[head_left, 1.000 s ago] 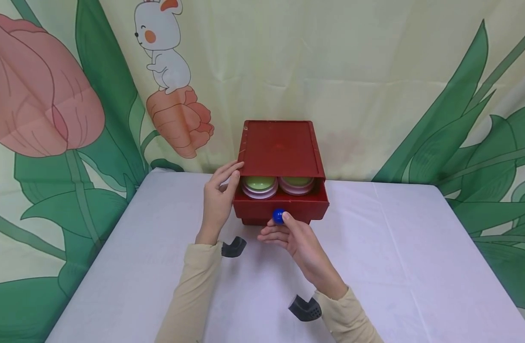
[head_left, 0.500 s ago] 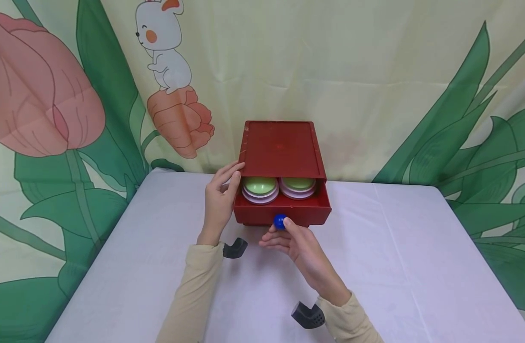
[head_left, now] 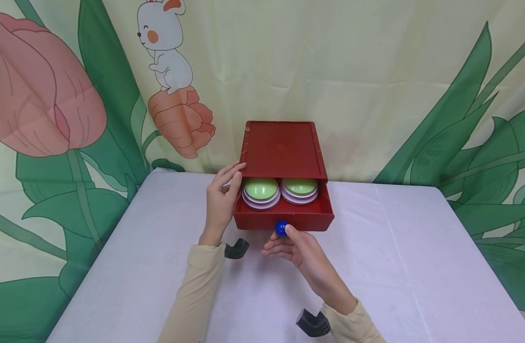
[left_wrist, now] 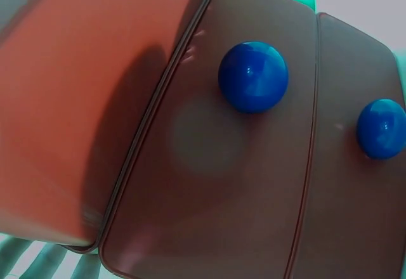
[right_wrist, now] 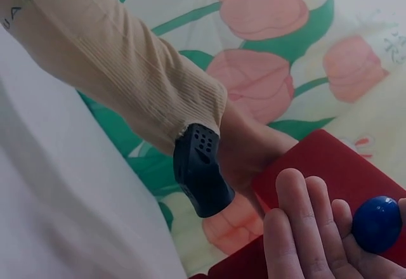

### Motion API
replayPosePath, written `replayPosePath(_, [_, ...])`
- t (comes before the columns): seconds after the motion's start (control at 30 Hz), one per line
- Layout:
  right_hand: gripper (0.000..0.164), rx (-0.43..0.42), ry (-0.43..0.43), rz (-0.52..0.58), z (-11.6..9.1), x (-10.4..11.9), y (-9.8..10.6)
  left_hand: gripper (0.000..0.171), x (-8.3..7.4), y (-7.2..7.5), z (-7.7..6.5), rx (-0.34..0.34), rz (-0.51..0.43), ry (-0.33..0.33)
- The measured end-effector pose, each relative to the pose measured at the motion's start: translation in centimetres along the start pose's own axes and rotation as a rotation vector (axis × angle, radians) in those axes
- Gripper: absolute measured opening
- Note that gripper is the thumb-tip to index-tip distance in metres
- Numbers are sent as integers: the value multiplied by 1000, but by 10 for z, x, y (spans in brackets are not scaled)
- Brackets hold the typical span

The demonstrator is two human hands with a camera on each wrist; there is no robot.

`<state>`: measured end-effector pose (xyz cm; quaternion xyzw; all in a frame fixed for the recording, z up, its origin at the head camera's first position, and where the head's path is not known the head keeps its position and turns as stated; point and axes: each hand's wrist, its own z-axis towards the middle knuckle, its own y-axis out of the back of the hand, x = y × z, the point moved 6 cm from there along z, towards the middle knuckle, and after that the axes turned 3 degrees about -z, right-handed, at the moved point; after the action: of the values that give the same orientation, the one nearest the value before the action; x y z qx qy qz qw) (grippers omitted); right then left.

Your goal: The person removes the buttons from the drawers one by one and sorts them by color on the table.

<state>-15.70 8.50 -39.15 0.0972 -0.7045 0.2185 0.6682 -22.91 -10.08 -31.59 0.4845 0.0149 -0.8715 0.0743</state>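
Note:
A small red drawer cabinet [head_left: 281,147] stands at the back of the table, its upper drawer [head_left: 283,220] pulled out towards me. Inside lie two rounded lime-green pieces [head_left: 261,189] [head_left: 300,186], each on white and lavender dishes. My right hand [head_left: 309,259] pinches the drawer's blue round knob [head_left: 281,228] between thumb and forefinger; the other fingers [right_wrist: 311,228] are extended in the right wrist view. My left hand [head_left: 221,200] rests against the cabinet's left side near the top edge, fingers loosely bent. The left wrist view shows two drawer fronts with blue knobs [left_wrist: 254,77] [left_wrist: 382,129].
A white cloth covers the table [head_left: 416,267]. Behind the cabinet hangs a curtain [head_left: 352,95] printed with a rabbit, a carrot, a tulip and leaves. A black camera mount [head_left: 313,324] sticks out from the right sleeve, another [head_left: 236,248] from the left one.
The right hand has drawn the knob and drawer further towards me, and more of the green pieces and dishes shows. The left hand has stayed at the cabinet's side.

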Motion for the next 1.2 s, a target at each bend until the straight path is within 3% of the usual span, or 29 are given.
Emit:
replayPosePath(0.53, [45, 26, -24, -24, -9, 3, -1, 31, 0, -2, 3, -1, -1, 7])
replayPosePath(0.77, [46, 54, -71, -35, -16, -2, -4, 31, 3, 1, -2, 0, 14, 27])
replayPosePath(1.2, [49, 66, -114, -41, -22, -3, -4, 31, 1, 0, -1, 7, 0, -11])
